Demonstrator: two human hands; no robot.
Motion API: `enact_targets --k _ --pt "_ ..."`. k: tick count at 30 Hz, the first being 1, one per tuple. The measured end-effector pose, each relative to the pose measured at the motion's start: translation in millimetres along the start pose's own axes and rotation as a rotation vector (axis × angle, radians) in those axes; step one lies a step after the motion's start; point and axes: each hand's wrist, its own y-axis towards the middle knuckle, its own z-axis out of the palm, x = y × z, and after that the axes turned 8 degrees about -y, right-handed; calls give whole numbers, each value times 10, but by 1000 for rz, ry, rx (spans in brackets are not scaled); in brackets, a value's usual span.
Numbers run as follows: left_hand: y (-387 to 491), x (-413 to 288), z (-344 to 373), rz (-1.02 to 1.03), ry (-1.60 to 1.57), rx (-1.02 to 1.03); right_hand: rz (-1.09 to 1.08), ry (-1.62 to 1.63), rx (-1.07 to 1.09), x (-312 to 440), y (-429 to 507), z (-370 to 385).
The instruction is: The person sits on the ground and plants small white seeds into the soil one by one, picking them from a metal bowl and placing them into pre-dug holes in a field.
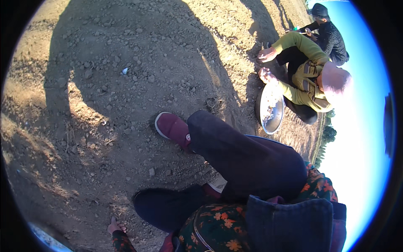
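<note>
My right hand (117, 226) is low at the left, against the dry, crumbly soil (138, 37). One digit points at the ground, and the other fingers are partly curled apart from it. I see nothing held in it, though the hand is small in the picture. A dark floral sleeve covers that arm. My left hand is out of view. One of my legs is bent with its maroon shoe (172, 129) flat on the dirt. Beside the hand, my other knee (143, 200) is low to the ground. A small white piece (125, 71) lies on the soil farther off.
A person in a pink hat (336, 81) crouches at the upper right, both hands low near the ground. A metal basin (277, 121) with white pieces stands beside them. Another person (330, 37) sits farther back. A pale, bluish thing (47, 237) shows at the lower-left rim.
</note>
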Motion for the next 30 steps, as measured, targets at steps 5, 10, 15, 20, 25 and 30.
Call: enact_targets --k 5,10,15,20,25,30 --pt "-84 105 -60 75 -15 111 50 -86 14 -33 -165 -1058" --pt "-292 -6 15 -7 -68 123 74 -104 -15 128 -274 -1920" --pt "-299 -36 67 -53 -151 130 67 -93 -58 253 -360 -2454" --pt "-169 82 71 70 -159 169 -5 -73 -120 386 -213 -2901" --pt "-92 175 124 223 -95 128 -160 51 -184 684 164 -3265" --pt "-532 472 170 637 282 -34 -442 312 -69 1291 633 -3187"
